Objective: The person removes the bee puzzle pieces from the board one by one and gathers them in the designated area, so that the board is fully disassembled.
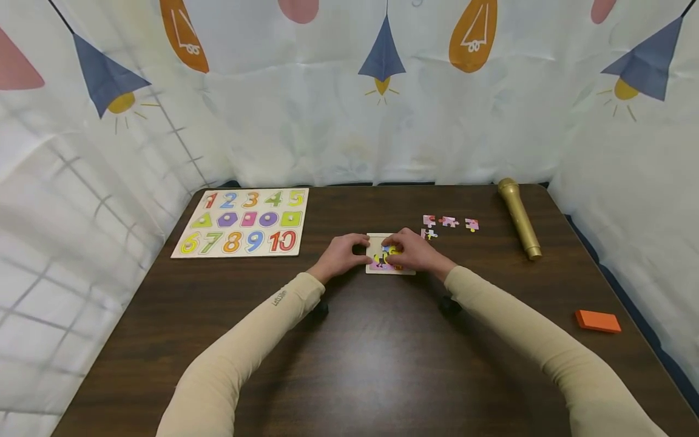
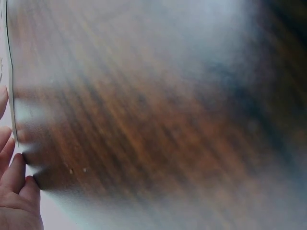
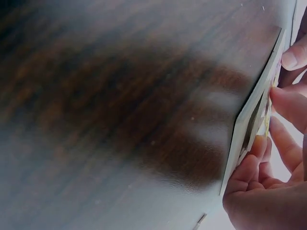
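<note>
A small puzzle board (image 1: 374,244) with a light frame and a yellow, blue and pink picture lies flat at mid-table. Its left side is held by my left hand (image 1: 343,256), thumb near the lower part and fingers at the upper corner. Over the board's right half, my right hand (image 1: 417,252) pinches a small puzzle piece against the picture; its fingers cover much of it. In the right wrist view, the right hand (image 3: 268,191) has thumb and fingertips at a yellowish piece beside the frame (image 3: 233,143). The left wrist view shows the left hand (image 2: 19,196) at the image edge.
Several loose pink puzzle pieces (image 1: 449,222) lie beyond the right hand. A number and shape board (image 1: 240,227) is at the back left, a gold microphone-shaped object (image 1: 520,218) at the back right, and an orange block (image 1: 597,321) near the right edge.
</note>
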A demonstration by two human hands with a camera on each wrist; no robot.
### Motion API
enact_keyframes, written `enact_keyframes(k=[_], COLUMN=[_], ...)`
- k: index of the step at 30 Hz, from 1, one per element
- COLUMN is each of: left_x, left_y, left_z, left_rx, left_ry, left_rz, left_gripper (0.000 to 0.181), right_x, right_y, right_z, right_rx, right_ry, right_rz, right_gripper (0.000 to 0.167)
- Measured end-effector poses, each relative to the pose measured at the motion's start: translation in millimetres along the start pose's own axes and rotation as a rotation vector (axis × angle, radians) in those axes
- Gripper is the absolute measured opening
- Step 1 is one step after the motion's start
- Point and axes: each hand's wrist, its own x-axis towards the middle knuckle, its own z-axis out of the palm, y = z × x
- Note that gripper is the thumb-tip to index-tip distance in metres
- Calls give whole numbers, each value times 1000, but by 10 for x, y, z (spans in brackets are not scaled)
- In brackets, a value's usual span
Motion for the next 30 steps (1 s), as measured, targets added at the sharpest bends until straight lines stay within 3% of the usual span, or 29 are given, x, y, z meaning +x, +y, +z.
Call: enact_keyframes(k=[14,23,30], left_x=[-6,-6,-12], left_y=[-9,-1,4], left_z=[2,3,2], left_rx=[21,13,20], left_ry=[-10,-7,0], left_rz=[10,5,2], left_gripper=[46,45,45], right_x=[-11,-35,-44], right_y=[12,40,75], right_z=[-19,-111,-145], right_rx=[16,4,-30], right_ry=[-12,-76,-81], right_rz=[-9,-79,-133], right_gripper=[34,39,39])
